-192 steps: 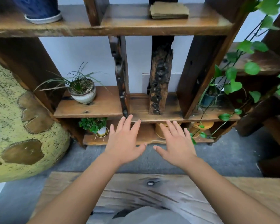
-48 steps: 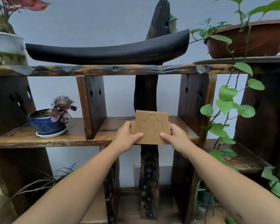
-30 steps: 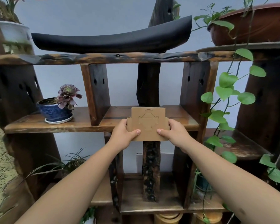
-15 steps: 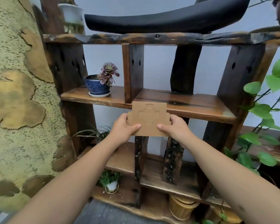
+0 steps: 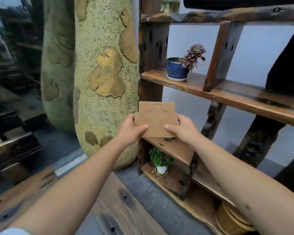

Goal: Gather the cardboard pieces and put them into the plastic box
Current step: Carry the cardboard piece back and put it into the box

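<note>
Wooden shelf (image 5: 244, 94) fills right of frame; blue pot (image 5: 176, 68) with purple succulent (image 5: 195, 54) upper centre; yellow speckled pillar (image 5: 100, 73) left of centre; small green plant (image 5: 160, 161) lower centre.

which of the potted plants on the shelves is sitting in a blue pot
The purple succulent on the upper shelf: its pot is glossy blue on a white saucer. The leafy green plant on the low shelf sits in a small white pot.

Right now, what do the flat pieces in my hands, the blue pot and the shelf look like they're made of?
Flat pieces: thin brown cardboard, matte, with die-cut outlines; several stacked edges show. Both the left hand and the right hand grip them. Blue pot: probably glazed ceramic, judging by its glossy sheen, on a pale saucer. Shelf: rough reclaimed-looking wood, with visible grain, dark patches and a slight varnish shine.
</note>
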Demonstrator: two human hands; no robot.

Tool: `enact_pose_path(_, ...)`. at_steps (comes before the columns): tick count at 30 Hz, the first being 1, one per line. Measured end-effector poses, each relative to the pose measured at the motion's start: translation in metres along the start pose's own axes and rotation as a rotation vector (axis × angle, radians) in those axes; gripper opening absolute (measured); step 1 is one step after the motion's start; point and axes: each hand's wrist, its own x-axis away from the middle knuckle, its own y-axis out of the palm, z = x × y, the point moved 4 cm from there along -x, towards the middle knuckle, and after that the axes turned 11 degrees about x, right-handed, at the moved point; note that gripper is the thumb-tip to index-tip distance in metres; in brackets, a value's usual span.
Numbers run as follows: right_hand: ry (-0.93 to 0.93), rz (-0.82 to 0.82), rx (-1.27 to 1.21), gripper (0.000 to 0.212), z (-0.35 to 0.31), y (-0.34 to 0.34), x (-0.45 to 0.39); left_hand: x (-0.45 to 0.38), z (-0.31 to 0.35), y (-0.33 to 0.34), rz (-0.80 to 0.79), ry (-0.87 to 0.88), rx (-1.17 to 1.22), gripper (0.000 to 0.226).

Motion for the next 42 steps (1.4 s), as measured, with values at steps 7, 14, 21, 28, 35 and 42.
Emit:
enact_pose_path(7,-0.119,-0.104,-0.009,0.046,-0.088,0.092,0.003,0.034,-0.034,-0.122,0.152,-0.05,-0.063,0.042)
enact_pose_path(14,-0.241,-0.221,0.007,0.035,-0.194,0.199,0.027,0.084,-0.08,-0.261,0.348,-0.093,-0.101,0.039)
enact_pose_path(21,-0.371,-0.405,-0.025,0.042,-0.283,0.301,0.063,0.154,-0.118,-0.374,0.522,-0.198,-0.21,0.046)
enact_pose_path(28,-0.59,-0.634,-0.01,0.045,-0.371,0.412,0.121,0.264,-0.149,-0.47,0.772,-0.333,-0.205,0.046)
enact_pose_path(35,-0.826,-0.868,0.016,0.046,-0.437,0.502,0.203,0.383,-0.162,-0.514,1.079,-0.506,-0.269,0.044)
enact_pose_path(42,-1.085,-1.191,0.02,0.041,-0.463,0.558,0.322,0.518,-0.161,-0.49,1.45,-0.671,-0.238,0.048)
